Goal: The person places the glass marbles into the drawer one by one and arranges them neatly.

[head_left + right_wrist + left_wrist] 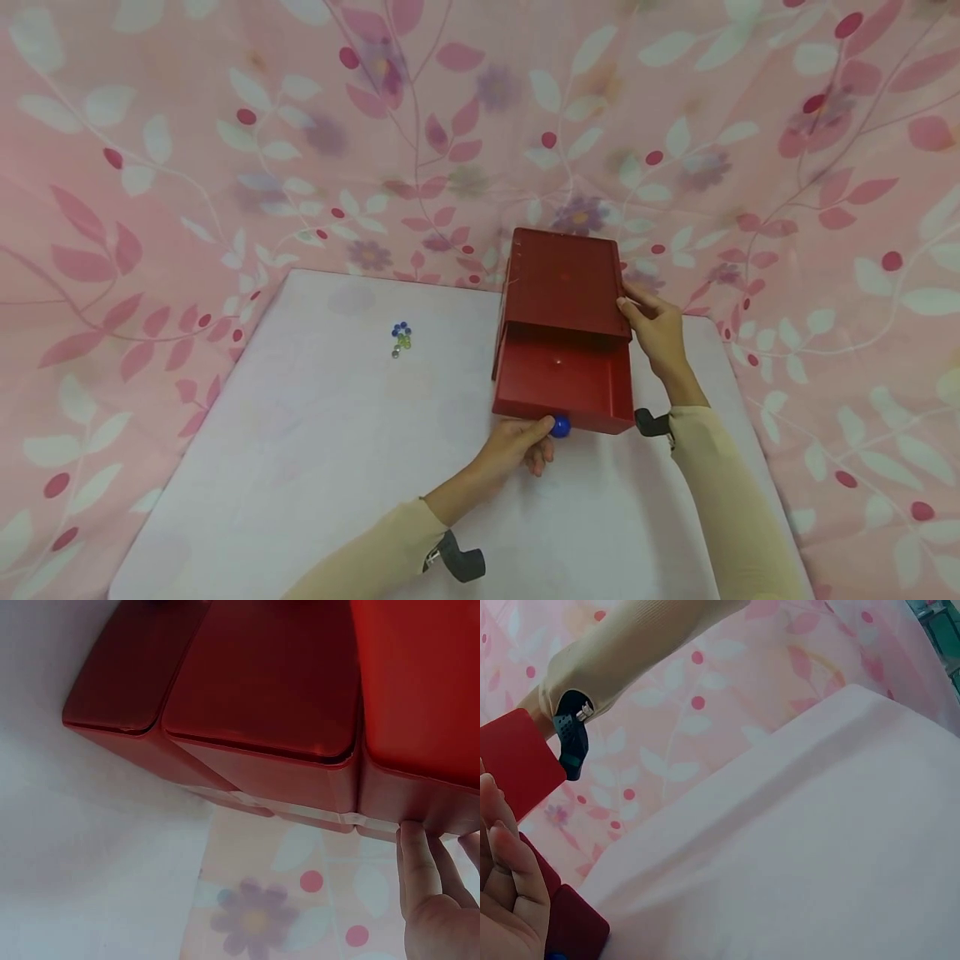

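A red drawer cabinet (564,279) stands at the right of the table, its top drawer (558,379) pulled out. The left hand (513,448) pinches the blue knob (560,427) on the drawer front, thumb on top and the other fingers below. With its thumb on the top edge, the right hand (660,335) holds the cabinet's right side. Long fingers (420,866) lie against that side in the right wrist view. Inside the drawer only a small shiny spot (557,362) shows. Lower drawer fronts (262,675) are closed in the right wrist view.
To the left of the cabinet lies a small cluster of beads: blue beads (403,326), green beads (404,342) and a clear one (395,354). The white table (315,433) meets a pink floral cloth (450,133) at the back and sides.
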Available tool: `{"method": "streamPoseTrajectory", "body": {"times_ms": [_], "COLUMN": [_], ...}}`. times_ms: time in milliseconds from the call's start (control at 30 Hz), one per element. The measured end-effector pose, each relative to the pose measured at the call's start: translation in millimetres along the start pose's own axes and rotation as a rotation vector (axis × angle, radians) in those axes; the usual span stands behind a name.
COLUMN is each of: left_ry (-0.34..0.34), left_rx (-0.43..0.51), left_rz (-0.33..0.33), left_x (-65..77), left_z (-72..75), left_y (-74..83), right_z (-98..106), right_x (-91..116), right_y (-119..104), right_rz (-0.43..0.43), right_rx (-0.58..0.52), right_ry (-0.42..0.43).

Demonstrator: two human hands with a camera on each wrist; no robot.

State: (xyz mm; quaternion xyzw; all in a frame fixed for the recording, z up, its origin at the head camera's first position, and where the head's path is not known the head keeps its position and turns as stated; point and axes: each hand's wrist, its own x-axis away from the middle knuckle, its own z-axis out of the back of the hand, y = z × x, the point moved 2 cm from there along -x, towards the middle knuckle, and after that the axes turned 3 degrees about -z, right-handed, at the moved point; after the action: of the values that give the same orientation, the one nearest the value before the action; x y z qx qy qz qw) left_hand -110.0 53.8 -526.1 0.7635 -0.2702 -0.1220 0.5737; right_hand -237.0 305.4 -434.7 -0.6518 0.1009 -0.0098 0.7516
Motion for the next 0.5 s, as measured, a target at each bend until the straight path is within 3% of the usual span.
{"method": "streamPoseTrajectory", "body": {"times_ms": [500], "left_ry": [0.042], "left_rx": [0.011], "left_rz": [-0.02], "left_x": [6.9], "left_z": [-7.5], "left_y": [-5.3], "right_z": [0.4], "right_x": [-0.8], "right_y": [2.4], "right_rz": [0.005], "right_rx": [-0.056], "right_ry": [-0.003]}}
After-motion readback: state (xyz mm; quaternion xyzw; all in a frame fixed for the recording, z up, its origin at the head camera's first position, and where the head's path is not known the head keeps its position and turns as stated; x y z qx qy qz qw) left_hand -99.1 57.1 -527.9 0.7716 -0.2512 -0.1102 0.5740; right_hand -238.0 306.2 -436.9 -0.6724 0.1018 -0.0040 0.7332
